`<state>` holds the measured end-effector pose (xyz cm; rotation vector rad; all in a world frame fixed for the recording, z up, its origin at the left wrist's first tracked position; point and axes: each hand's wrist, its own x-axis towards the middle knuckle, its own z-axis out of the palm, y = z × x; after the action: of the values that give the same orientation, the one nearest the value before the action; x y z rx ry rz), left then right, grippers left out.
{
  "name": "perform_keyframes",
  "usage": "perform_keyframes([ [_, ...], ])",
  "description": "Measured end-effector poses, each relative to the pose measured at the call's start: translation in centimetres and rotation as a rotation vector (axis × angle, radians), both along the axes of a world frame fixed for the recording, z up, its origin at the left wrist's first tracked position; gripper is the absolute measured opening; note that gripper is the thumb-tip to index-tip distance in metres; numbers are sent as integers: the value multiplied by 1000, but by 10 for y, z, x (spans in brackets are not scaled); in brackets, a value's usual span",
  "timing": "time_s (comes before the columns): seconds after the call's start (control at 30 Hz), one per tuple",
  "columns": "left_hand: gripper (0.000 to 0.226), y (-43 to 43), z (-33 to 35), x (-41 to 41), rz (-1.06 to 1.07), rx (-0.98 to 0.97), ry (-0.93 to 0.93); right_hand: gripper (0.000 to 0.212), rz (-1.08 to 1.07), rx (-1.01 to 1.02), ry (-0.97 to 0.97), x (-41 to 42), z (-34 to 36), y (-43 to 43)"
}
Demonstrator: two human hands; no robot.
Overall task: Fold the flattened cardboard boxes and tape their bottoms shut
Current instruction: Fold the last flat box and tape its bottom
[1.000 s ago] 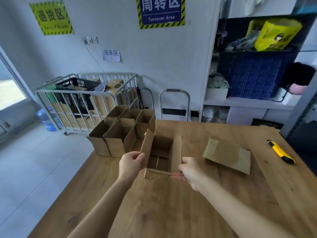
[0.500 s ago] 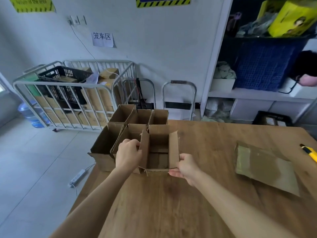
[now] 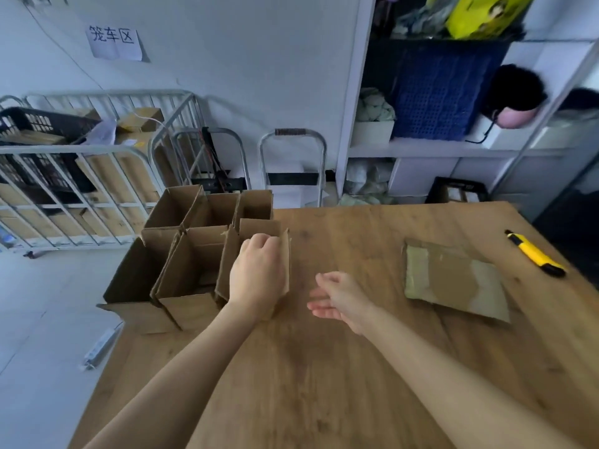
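Note:
Several folded cardboard boxes (image 3: 191, 270) stand open-topped in a cluster at the table's far left corner. The nearest-right box (image 3: 285, 254) stands against that cluster, and my left hand (image 3: 256, 273) lies over its top with fingers curled on its right wall. My right hand (image 3: 337, 301) hovers just right of that box, fingers straight, holding nothing. A flattened cardboard box (image 3: 453, 280) with tape patches lies flat on the right part of the wooden table (image 3: 324, 384).
A yellow and black utility knife (image 3: 534, 254) lies near the table's right edge. Beyond the table stand a metal roll cage (image 3: 81, 176) with cartons, two folded step stools (image 3: 291, 163) and a white shelf unit (image 3: 437, 147) with a blue crate.
The box moved left and away until it joined the cluster. My right hand let go of its right wall and drew back; my left hand shifted over the box's top.

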<state>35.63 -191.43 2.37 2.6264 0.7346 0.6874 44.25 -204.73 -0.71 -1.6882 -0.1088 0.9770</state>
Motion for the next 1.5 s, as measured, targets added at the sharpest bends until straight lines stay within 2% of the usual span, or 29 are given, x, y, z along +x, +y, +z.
perform_keyframes([
  [0.17, 31, -58, -14, 44, -146, -132, 81, 13, -195, -169, -140, 49, -13, -88],
  [0.33, 31, -105, -41, 57, -127, -259, 231, 31, -408, -653, -555, 113, -41, -181],
  [0.4, 29, -123, -50, 56, -110, -270, 275, 36, -475, -797, -601, 133, -52, -216],
  [0.47, 27, -142, -58, 52, -89, -271, 310, 44, -475, -879, -533, 147, -65, -243],
  [0.5, 26, -152, -62, 49, -70, -272, 329, 47, -469, -853, -477, 152, -71, -253],
  [0.6, 27, -179, -71, 39, -10, -254, 371, 42, -502, -539, -296, 165, -90, -266],
  [0.7, 28, -204, -74, 26, 34, -248, 372, 16, -467, -447, -330, 165, -86, -269],
  [0.77, 28, -216, -74, 17, 51, -252, 359, 6, -467, -428, -394, 160, -76, -269],
  [0.83, 30, -227, -72, 10, 73, -256, 355, 9, -481, -331, -410, 153, -65, -269],
  [0.9, 34, -237, -67, 6, 98, -286, 349, 13, -480, -152, -350, 145, -52, -273],
  [1.0, 33, -248, -58, 1, 109, -413, 270, 10, -417, 25, -305, 123, -33, -286],
  [1.13, 62, -262, -37, -14, 142, -536, 153, 11, -418, 222, -74, 77, -7, -308],
  [1.2, 62, -270, -24, -26, 149, -580, 33, 11, -412, 266, 49, 51, 2, -320],
  [1.33, 55, -268, -6, -58, 331, -923, -236, 11, -394, 277, 282, -1, 14, -346],
  [1.4, 61, -263, -5, -79, 346, -970, -215, 11, -351, 256, 374, -27, 13, -362],
  [1.5, 78, -262, -12, -109, 284, -955, -23, 14, -365, 225, 456, -60, 6, -384],
])
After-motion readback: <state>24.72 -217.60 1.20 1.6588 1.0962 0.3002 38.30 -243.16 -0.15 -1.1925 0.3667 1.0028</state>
